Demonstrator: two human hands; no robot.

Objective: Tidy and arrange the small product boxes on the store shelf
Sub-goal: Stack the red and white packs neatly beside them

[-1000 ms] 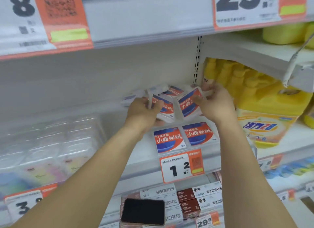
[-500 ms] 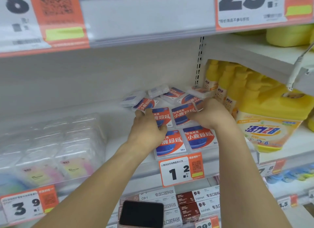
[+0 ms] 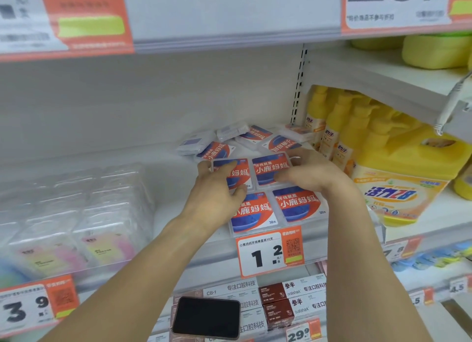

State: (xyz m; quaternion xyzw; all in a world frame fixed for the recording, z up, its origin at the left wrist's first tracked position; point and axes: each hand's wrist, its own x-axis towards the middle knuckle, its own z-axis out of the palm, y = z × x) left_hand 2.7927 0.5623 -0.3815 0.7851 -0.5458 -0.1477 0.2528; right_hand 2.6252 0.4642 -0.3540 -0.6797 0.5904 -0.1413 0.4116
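Note:
Small flat boxes with red and blue labels lie on the white shelf (image 3: 163, 219). Two boxes sit side by side at the front edge, one on the left (image 3: 252, 214) and one on the right (image 3: 298, 203). Behind them lie two more: my left hand (image 3: 217, 188) grips the left box (image 3: 240, 173), and my right hand (image 3: 309, 173) rests on the right box (image 3: 270, 168). Both boxes lie flat on the shelf. Several more boxes (image 3: 217, 147) are scattered loosely at the back, some face down.
Yellow detergent bottles (image 3: 339, 127) and a large yellow jug (image 3: 403, 178) stand close on the right. Clear plastic packs (image 3: 71, 214) fill the shelf on the left. An upper shelf edge with price tags (image 3: 229, 17) hangs overhead. A dark phone (image 3: 207, 316) lies on boxes below.
Both hands have come down and forward with the two boxes, which now lie flat in a second row behind the front pair.

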